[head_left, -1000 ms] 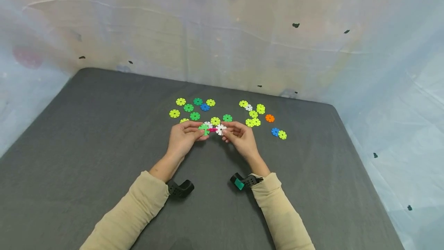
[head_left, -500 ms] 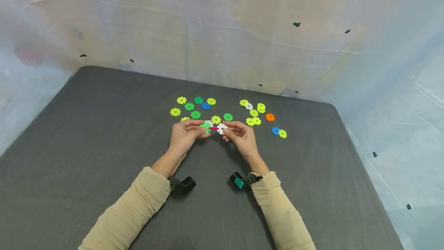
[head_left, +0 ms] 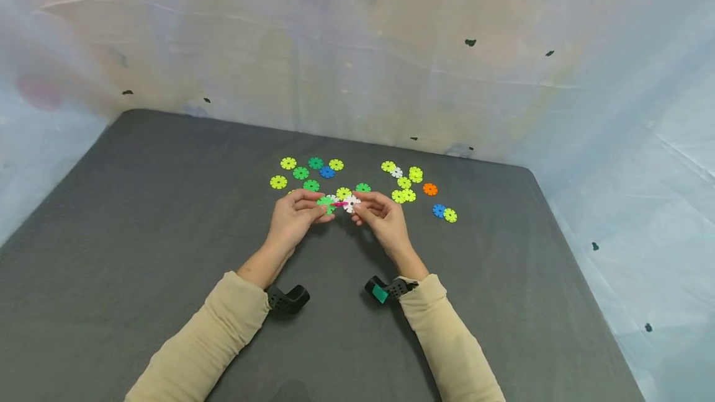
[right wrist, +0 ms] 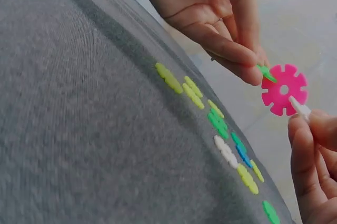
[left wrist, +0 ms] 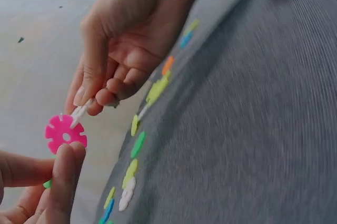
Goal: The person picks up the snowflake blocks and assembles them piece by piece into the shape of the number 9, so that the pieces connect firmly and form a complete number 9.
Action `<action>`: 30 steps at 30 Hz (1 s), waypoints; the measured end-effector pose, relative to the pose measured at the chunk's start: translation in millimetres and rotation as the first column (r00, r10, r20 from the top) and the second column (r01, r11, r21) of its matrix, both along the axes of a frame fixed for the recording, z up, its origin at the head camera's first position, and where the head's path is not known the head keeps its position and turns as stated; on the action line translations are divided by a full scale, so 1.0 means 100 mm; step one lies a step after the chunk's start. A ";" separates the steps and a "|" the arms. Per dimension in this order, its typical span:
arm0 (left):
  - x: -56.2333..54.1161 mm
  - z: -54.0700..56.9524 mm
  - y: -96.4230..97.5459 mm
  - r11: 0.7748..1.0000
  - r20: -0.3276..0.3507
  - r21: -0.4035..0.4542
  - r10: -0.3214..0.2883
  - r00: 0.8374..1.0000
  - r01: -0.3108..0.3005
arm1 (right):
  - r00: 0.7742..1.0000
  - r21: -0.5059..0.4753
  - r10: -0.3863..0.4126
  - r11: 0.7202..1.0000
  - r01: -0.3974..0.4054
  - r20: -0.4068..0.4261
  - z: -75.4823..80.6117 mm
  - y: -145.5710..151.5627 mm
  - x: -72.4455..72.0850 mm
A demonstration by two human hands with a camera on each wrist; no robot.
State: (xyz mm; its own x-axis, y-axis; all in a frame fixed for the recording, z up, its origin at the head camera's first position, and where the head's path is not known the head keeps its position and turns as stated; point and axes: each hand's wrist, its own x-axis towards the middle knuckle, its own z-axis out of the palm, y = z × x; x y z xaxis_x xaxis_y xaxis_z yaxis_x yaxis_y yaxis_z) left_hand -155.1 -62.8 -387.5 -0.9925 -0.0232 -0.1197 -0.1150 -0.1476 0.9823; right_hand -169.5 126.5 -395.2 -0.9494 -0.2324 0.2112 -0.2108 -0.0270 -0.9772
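Between the two hands, above the table, is a small chain of notched plastic discs. A pink disc (right wrist: 284, 90) sits in the middle, seen edge-on in the head view. My left hand (head_left: 294, 217) pinches a green disc (head_left: 326, 205) at the pink disc's left side. With thumb and fingers my right hand (head_left: 384, 219) pinches a white disc (head_left: 351, 204) on the right. In the right wrist view the green and white discs meet the pink one at its rim, at an angle to it. Fingers cover part of the green and white discs.
Loose notched discs lie flat on the grey table (head_left: 195, 216) beyond the hands. A left cluster includes a blue disc (head_left: 327, 172) and yellow ones; a right cluster has an orange disc (head_left: 430, 189). A hanging sheet (head_left: 335, 48) stands behind the table.
Both hands keep their pinch on the joined discs and stay nearly in place. The head view shifts slightly, and the pink disc looks a little more tilted.
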 end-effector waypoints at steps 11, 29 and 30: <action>-0.03 -0.03 -0.07 0.923 0.025 -0.353 -0.152 0.988 0.151 | 0.997 0.180 0.060 0.982 -0.049 -0.056 -0.07 0.00 -0.11; -0.03 -0.06 -0.17 0.892 -0.018 -0.453 -0.021 1.000 0.011 | 0.996 0.212 -0.038 0.977 0.021 0.081 -0.08 -0.17 -0.29; -0.03 -0.05 -0.18 0.892 -0.019 -0.452 -0.013 1.000 0.003 | 0.996 0.223 -0.041 0.974 0.022 0.080 -0.09 -0.18 -0.31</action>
